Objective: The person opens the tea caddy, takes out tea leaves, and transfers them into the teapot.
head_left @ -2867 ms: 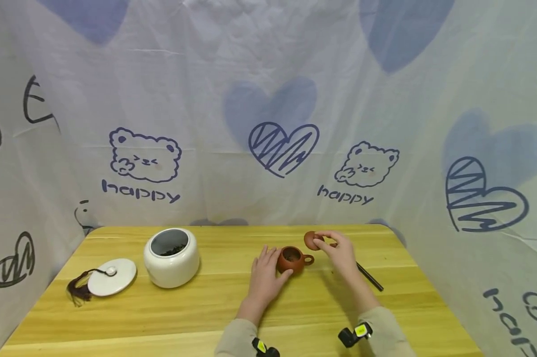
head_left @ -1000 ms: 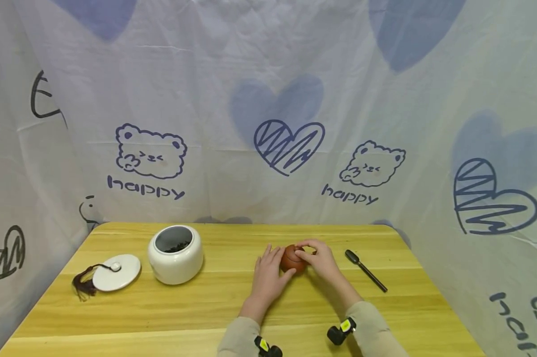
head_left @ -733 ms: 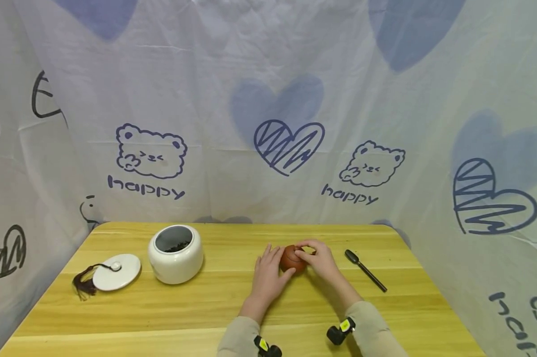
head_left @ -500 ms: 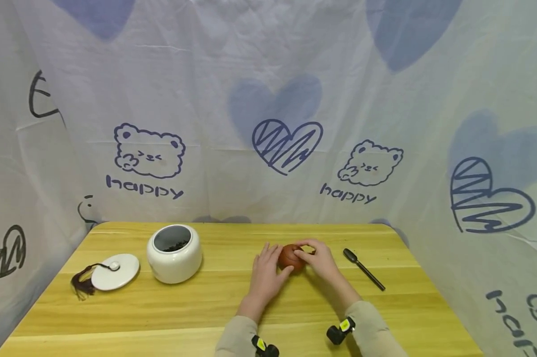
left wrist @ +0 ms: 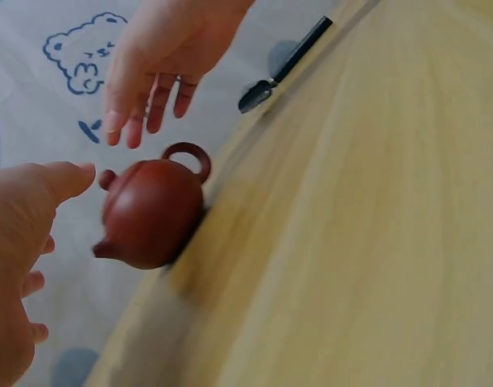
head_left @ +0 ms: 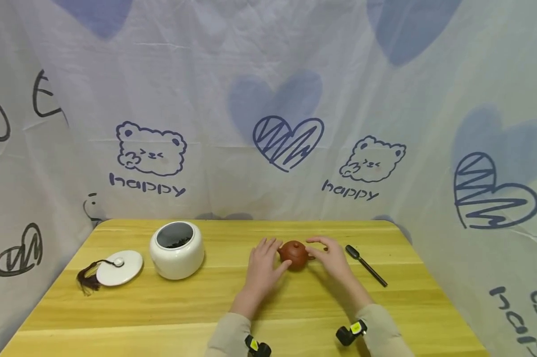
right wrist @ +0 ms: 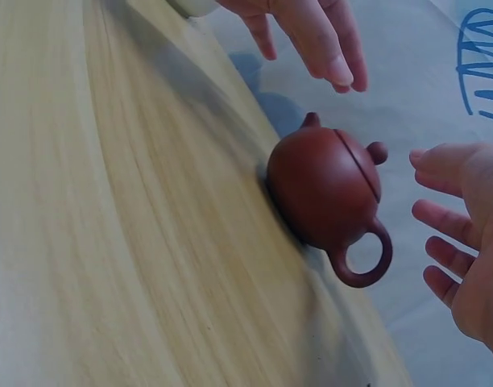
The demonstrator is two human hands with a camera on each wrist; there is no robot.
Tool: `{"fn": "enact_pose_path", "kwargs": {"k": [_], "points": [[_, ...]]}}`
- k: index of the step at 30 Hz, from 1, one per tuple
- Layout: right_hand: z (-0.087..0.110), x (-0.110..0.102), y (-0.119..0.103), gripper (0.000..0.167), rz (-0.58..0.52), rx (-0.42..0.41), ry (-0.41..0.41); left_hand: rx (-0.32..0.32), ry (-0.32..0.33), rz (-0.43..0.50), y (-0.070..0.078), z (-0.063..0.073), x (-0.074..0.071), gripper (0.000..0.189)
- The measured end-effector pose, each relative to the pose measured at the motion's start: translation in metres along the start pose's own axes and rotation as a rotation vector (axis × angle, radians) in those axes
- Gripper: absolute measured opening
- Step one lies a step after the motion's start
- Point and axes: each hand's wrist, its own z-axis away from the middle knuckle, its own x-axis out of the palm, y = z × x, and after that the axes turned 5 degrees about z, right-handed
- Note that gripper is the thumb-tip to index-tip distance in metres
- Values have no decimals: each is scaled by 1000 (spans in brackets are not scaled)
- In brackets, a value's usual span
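A small reddish-brown clay teapot [head_left: 293, 258] stands upright on the wooden table, its round-knobbed lid seated on top. The spout points left and the loop handle [right wrist: 364, 278] right. On the spout side is my left hand [head_left: 263, 267], fingers extended and thumb out; the left wrist view shows a gap between that thumb and the pot [left wrist: 154, 214]. My right hand [head_left: 334, 259] is off the lid, by the handle side. Its relaxed fingers hold nothing, and the right wrist view shows space between them and the knob [right wrist: 377, 152].
A white jar [head_left: 177, 258] with dark loose leaves inside stands uncovered on the left. Beside it lies its white lid [head_left: 125, 271] with a dark tassel [head_left: 88, 281]. To the right lies a black scoop [head_left: 368, 267]. A printed cloth [head_left: 219, 99] hangs behind the table [head_left: 161, 312].
The right hand brought the lid from the right onto the teapot and held its knob. Since then, both hands have let go and drawn slightly apart, leaving the teapot standing covered.
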Motion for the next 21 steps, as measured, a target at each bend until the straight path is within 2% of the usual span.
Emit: {"fn": "enact_pose_path", "kwargs": {"k": [4, 9, 17, 21], "points": [[4, -7, -4, 28, 17, -47, 31, 38, 8, -21, 4, -1, -16, 53], [12, -15, -10, 28, 41, -48, 51, 87, 13, -57, 5, 0, -39, 51], [22, -21, -14, 27, 101, -78, 73, 130, -25, -57, 6, 7, -78, 50], [28, -21, -16, 28, 98, -77, 56, 148, -33, -71, 5, 13, -97, 50]]}}
